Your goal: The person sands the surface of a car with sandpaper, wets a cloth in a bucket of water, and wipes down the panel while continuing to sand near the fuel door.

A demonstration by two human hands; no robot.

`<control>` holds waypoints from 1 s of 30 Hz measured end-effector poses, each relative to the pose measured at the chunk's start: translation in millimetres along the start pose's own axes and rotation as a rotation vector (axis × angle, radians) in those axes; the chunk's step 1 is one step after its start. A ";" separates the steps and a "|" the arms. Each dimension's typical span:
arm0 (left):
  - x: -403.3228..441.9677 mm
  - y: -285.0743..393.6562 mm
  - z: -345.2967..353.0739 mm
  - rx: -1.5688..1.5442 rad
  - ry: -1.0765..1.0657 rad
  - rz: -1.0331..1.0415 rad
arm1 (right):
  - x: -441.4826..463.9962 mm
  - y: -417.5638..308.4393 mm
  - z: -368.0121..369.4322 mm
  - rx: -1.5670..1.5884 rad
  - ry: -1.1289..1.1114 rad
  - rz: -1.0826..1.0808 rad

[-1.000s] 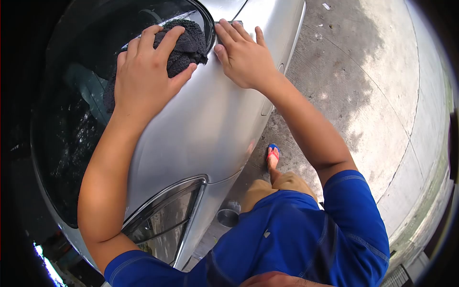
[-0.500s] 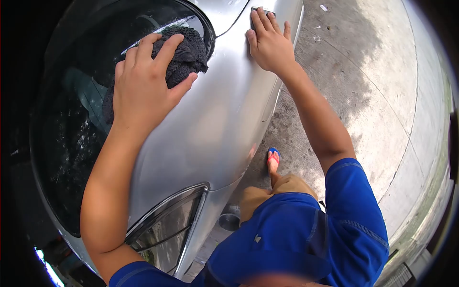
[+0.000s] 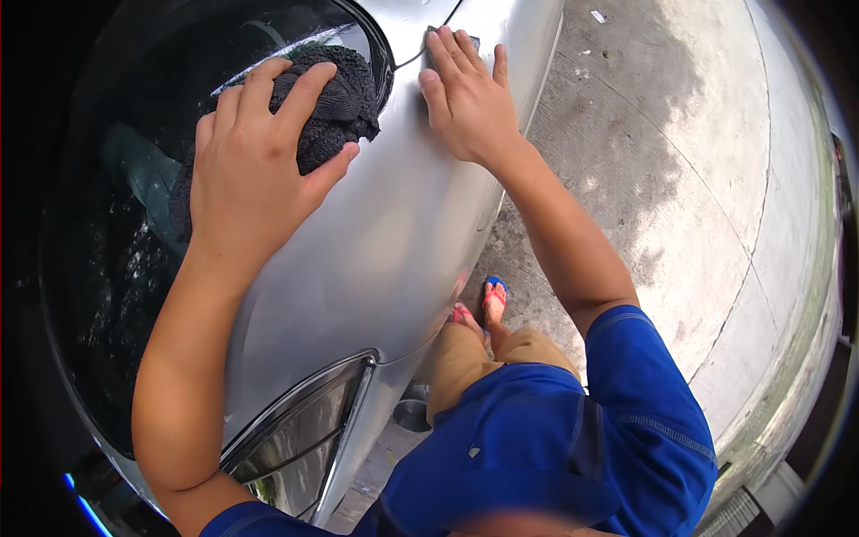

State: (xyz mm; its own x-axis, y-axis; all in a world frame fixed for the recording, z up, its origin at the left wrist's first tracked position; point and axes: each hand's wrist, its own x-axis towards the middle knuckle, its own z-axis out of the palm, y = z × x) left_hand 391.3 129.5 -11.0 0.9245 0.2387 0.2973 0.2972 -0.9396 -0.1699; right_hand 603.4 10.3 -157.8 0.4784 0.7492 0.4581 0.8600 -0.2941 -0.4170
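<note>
Under my left hand [image 3: 259,161] is a bunched dark grey cloth [image 3: 335,103], gripped against the car's dark glass [image 3: 98,259] near its rim. My right hand [image 3: 470,98] lies flat on the silver body panel [image 3: 358,233], its fingers stretched over a small dark flat piece [image 3: 472,39] that is mostly hidden beneath them. A panel seam runs up close to those fingertips.
A side window [image 3: 295,438] with a bright trim is at the lower left. Beside the car, a round dark container [image 3: 411,413] stands on the concrete ground [image 3: 617,134], near my feet in flip-flops [image 3: 494,300].
My right hand first slid away to the right with the dark piece, then came back toward the glass. My left hand keeps its hold on the cloth. A second foot now shows.
</note>
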 end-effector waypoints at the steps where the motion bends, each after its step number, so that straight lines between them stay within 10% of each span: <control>1: 0.9 0.4 -1.0 0.003 -0.005 0.008 | -16.2 -8.1 -2.0 0.057 -0.020 0.001; 30: 3.1 0.7 -1.8 0.008 -0.003 0.014 | -10.9 -0.8 5.9 -0.007 0.025 0.052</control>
State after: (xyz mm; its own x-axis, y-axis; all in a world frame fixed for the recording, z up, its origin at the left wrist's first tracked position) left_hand 393.9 129.1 -8.6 0.9292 0.2263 0.2924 0.2861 -0.9409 -0.1811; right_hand 596.5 5.9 -167.1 0.5265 0.7175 0.4560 0.8352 -0.3364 -0.4351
